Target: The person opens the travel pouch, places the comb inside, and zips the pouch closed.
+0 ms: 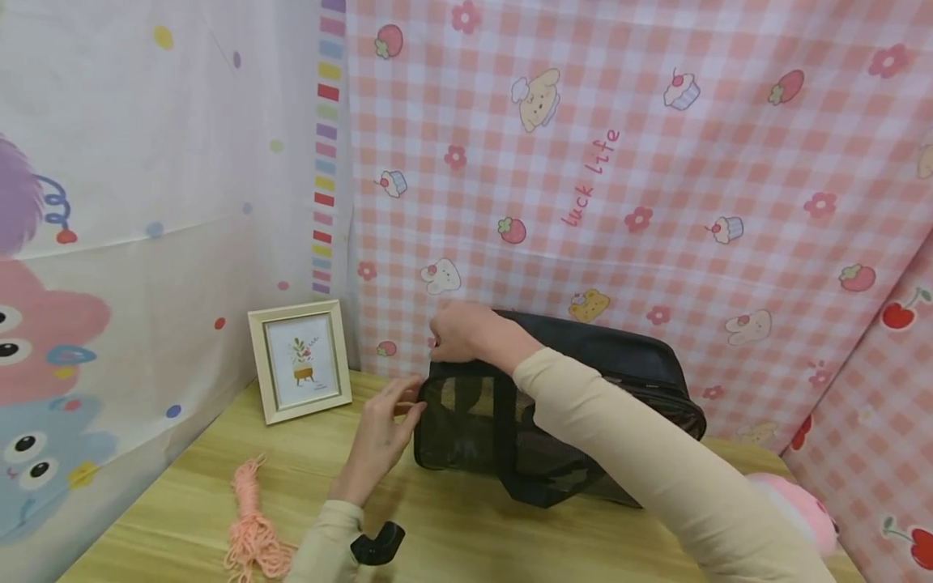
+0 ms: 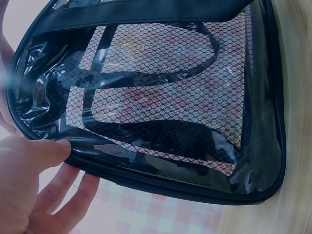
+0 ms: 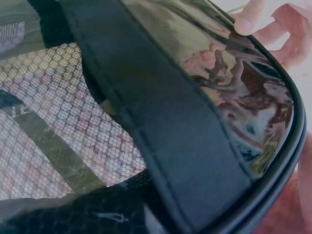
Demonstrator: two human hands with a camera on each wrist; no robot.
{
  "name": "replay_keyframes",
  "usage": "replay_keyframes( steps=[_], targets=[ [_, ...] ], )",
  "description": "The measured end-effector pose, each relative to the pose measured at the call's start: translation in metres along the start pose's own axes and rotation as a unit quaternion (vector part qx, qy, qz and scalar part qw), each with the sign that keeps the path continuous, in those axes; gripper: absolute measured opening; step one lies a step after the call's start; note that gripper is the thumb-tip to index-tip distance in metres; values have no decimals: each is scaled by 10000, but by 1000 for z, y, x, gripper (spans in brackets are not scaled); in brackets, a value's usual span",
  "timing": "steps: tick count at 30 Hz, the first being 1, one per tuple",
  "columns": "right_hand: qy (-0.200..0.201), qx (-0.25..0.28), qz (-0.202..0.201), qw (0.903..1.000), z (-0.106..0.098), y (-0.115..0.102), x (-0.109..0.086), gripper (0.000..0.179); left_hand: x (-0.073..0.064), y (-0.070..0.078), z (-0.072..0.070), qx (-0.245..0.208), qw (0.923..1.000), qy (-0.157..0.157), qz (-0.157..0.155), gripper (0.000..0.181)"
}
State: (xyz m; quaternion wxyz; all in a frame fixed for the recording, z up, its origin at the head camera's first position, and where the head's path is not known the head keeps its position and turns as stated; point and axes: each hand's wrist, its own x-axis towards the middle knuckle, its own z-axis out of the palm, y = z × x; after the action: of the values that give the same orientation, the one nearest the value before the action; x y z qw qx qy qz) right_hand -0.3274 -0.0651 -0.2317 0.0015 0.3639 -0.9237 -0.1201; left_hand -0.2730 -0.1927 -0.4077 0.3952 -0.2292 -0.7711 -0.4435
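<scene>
While the head view takes in the whole bench, only the wrist views give the skin of the black bag [image 1: 554,457] at close range: glossy clear panel [image 2: 46,105], hexagonal mesh [image 2: 165,100] showing through it, stitched black strap [image 3: 151,112] slanting across the middle of the right wrist frame. Bag stands at centre of the head frame on the wood-grain table [image 1: 445,538], its right part crossed by a pale sleeve [image 1: 634,437]. Left hand [image 1: 382,429], just left of the bag, pinches its dark rim; left wrist view shows thumb in front, fingers behind. Right hand [image 1: 474,332] bends over the bag's upper left corner, fingers curled; whether they are clamped on anything cannot be told, the tips being hidden. Seen by the head camera alone: photo frame [image 1: 300,362] left of centre, peach cord bundle [image 1: 251,526] lower left, pink object [image 1: 798,506] lower right, partly behind the sleeve. Count: hands, two; bag, one; photo frame, one; cord bundle, one; pink object, one
</scene>
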Motion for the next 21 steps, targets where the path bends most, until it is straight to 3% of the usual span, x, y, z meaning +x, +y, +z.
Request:
replay_keyframes(
  steps=[5, 12, 21],
  targets=[
    [-135, -199, 255, 9994, 0, -6, 3, 20, 0, 1, 0, -33, 9999, 17, -122, 33],
    [-144, 241, 602, 9978, 2, -6, 6, 28, 0, 1, -1, -119, 9998, -15, -171, 32],
    [-148, 488, 426, 9978, 0, 0, 9, 18, 0, 0, -1, -45, 9997, -64, -239, 31]
  ],
)
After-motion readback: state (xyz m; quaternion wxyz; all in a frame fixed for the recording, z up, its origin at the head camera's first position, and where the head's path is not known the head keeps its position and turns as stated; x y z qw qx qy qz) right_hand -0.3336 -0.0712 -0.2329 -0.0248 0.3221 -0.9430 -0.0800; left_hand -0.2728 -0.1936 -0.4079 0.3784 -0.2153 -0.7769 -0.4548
